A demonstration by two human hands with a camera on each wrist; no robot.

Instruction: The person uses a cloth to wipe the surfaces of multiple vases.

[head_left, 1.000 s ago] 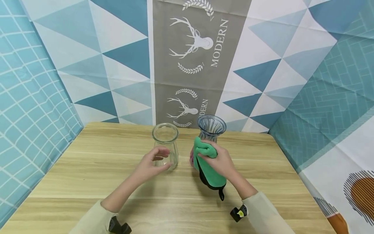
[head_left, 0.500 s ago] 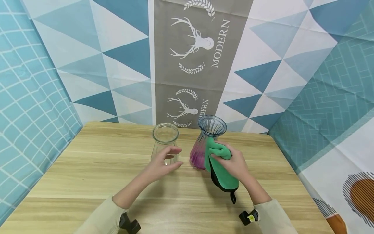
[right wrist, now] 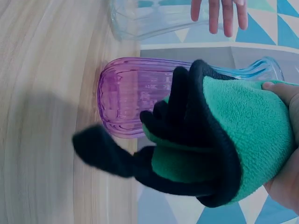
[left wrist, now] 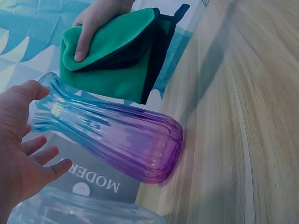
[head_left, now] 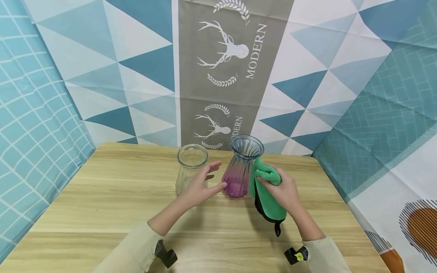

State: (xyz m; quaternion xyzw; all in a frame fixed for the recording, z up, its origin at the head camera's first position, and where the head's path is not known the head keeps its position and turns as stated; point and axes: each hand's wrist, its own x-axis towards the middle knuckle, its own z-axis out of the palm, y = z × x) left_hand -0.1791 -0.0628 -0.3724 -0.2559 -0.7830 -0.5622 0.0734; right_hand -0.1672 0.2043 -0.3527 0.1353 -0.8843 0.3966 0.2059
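**First:** Who is nearest the lens?

**Second:** A person in pale sleeves (head_left: 131, 246), with small black devices (head_left: 165, 256) at the cuffs, reaches over a wood-grain table (head_left: 85, 223).

**First:** And the hands?

**Second:** The right hand (head_left: 284, 189) grips a folded green cloth (head_left: 271, 204), thumb pressed over the fold; its black trim and loop hang toward the tabletop. The left hand (head_left: 201, 187) holds a wide curve, thumb well apart from the fingers.

**First:** Where are the vases?

**Second:** Just beyond. A ribbed vase (head_left: 235, 178), blue at the flared rim and purple at the base, stands upright between the hands, the cloth just beside its right flank. Whether cloth or left hand touches it, I cannot tell. A clear glass vase (head_left: 182, 178) stands upright to its left, partly hidden by the left hand.

**First:** The backdrop?

**Second:** Behind the table, blue and white triangles flank a grey panel (head_left: 194, 91) printed with white deer heads (head_left: 235, 50) and the word "MODERN" (head_left: 256, 51).
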